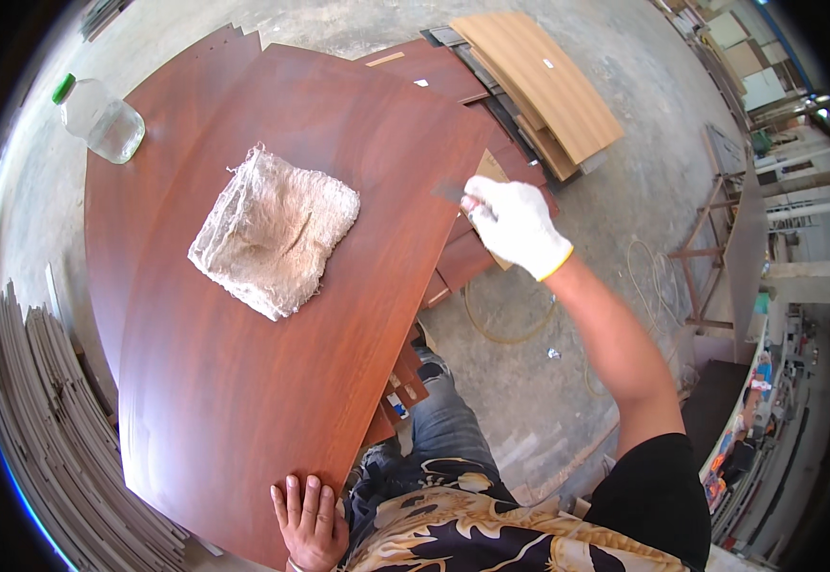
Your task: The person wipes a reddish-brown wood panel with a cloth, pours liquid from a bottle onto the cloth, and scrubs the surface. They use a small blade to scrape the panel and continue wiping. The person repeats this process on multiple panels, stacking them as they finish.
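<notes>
A large reddish-brown wooden panel (272,400) lies in front of me. My left hand (311,522), bare, rests on its near edge with the fingers stretched out. Over at the panel's right edge, my right hand (518,225) wears a white knit glove and is closed around a small scraper (447,193). The scraper's thin grey blade points left, at or just above the panel surface; most of the handle is hidden in the glove. A folded, frayed whitish cloth (276,229) sits on the panel, left of the scraper and apart from both hands.
A clear bottle (105,122) with a green cap stands at the far left on another brown panel (110,257). Light wood boards (539,86) are stacked beyond the right edge. Long grey strips (52,429) lie at lower left. A hose (510,338) loops on the concrete floor.
</notes>
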Motion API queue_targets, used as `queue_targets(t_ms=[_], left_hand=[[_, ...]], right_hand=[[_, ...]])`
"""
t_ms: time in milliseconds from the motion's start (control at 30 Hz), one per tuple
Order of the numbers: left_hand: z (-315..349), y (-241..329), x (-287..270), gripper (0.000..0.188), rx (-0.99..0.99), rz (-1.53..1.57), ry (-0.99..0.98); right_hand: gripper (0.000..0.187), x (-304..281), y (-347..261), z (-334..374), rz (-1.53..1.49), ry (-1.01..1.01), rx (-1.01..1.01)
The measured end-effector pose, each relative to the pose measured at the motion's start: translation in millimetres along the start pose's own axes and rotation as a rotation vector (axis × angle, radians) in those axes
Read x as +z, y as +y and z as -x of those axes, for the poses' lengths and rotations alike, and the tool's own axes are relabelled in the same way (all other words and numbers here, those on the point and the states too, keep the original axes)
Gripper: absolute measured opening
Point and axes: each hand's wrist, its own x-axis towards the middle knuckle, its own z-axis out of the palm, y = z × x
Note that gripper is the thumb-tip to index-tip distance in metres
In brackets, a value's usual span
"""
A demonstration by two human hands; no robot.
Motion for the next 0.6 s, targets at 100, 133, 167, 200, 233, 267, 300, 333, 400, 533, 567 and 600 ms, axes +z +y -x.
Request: queue_targets(t_ms=[100,133,167,200,233,267,300,333,400,533,567,600], left_hand=[[-1,1,-1,0.059,-0.001,-0.007,0.000],[-1,1,-2,0.059,0.000,-0.009,0.001],[-1,1,-2,0.059,0.001,-0.004,0.001],[-1,1,-2,0.059,0.001,0.000,0.001],[-2,1,-1,0.059,0.002,0.005,0.002],[-1,1,-1,0.058,0.000,-0.002,0.002],[0,1,-1,0.058,-0.002,-0.008,0.003],[1,0,-1,0.058,-0.003,-0.014,0.003],[-2,1,-1,0.057,-0.001,-0.008,-0.008],[-2,2,-5,0.058,-0.012,0.033,-0.030],[-2,2,-5,0.058,-0.005,0.033,-0.028],[-2,1,-5,0.059,0.002,0.033,-0.026]], right_hand=[[0.015,-4,4,-5,-0.013,0.018,0.039],[0.015,-8,9,-12,-0.005,0.022,0.065],[0.015,-11,16,-19,-0.003,0.018,0.146],[0.015,-11,23,-24,0.001,0.050,0.129],[0.015,-10,27,-25,0.006,0.081,0.113],[0.015,-9,23,-24,-0.004,0.073,0.106],[0.015,-7,17,-22,-0.013,0.065,0.099],[0.015,-5,11,-19,-0.022,0.058,0.093],[0.014,-1,0,-4,-0.012,0.022,0.076],[0.009,13,-32,23,-0.024,0.029,0.022],[0.009,16,-39,30,-0.028,0.023,0.022],[0.008,18,-49,36,-0.005,0.008,0.026]])
